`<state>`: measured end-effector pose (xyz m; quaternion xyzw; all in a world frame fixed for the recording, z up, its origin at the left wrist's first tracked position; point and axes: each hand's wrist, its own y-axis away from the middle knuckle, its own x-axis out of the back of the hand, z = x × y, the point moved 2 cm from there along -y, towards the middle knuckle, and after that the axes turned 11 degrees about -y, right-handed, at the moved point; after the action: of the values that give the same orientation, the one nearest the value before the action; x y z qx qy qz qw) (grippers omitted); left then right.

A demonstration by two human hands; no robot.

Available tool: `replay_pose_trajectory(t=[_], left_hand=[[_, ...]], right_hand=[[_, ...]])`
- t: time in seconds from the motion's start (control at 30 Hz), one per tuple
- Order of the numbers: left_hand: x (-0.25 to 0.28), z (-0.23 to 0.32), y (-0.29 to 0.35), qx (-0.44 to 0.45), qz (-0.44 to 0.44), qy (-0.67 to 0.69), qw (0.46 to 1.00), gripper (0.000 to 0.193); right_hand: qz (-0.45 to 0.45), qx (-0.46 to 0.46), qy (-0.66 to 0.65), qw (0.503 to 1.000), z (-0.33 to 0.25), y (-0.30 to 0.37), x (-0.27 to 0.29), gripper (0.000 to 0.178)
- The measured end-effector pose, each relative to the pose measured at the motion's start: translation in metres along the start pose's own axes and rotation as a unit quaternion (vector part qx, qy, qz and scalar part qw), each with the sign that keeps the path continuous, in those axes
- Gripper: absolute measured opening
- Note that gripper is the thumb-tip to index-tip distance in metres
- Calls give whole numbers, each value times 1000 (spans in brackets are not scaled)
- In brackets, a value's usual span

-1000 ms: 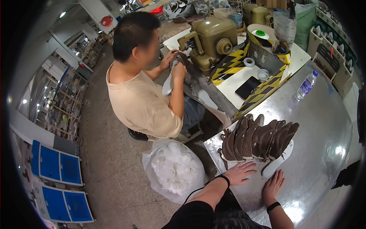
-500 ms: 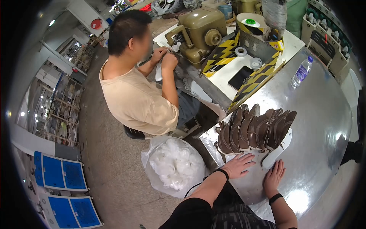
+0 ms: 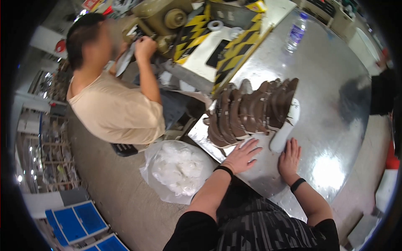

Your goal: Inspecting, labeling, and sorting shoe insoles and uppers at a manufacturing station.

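Several brown shoe uppers (image 3: 250,111) with laces stand packed in a row on the shiny metal table (image 3: 322,113). A white insole (image 3: 281,136) with dark handwriting lies against the row's right end. My left hand (image 3: 242,156) rests flat on the table just in front of the uppers, its fingers spread and holding nothing. To its right, my right hand (image 3: 289,160) also lies on the tabletop with fingers stretched out, close to the near end of the insole. Neither hand grips anything.
A water bottle (image 3: 296,33) stands at the table's far side. On my left, a seated co-worker (image 3: 115,106) handles a pale piece beside a sewing machine (image 3: 163,16). A plastic bag of white material (image 3: 178,169) sits on the floor. Someone's dark sleeve (image 3: 382,94) shows at right.
The view has swung, so the table, uppers and co-worker appear farther left and higher. Both my hands stay flat on the table. More of the dark-clothed person shows at the right edge.
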<state>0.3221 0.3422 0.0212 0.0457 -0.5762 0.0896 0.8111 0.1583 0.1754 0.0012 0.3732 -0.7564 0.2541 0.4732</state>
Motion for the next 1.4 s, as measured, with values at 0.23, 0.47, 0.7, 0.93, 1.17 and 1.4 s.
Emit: replay_pose_trajectory(t=[0.23,0.47,0.7,0.93,1.17,1.4], left_hand=[[-1,4,-2,4,-10,-17,1000,49],[-3,6,-2,2,-9,-25,1000,49],[4,6,-4,-1,-17,-22,1000,51],[-3,1,4,-11,-13,-21,1000,50],[23,-1,9,-8,-24,132,991,44],[122,-37,33,-32,83,209,974,24]], right_hand=[[-1,-13,3,1000,1,2,6,54],[7,-9,-15,1000,0,3,9,54],[-4,-13,-1,1000,0,2,11,55],[69,-111,-291,948,-26,-30,52,41],[31,-164,-659,734,-85,-104,59,39],[55,-241,-676,695,-82,-95,36,30]])
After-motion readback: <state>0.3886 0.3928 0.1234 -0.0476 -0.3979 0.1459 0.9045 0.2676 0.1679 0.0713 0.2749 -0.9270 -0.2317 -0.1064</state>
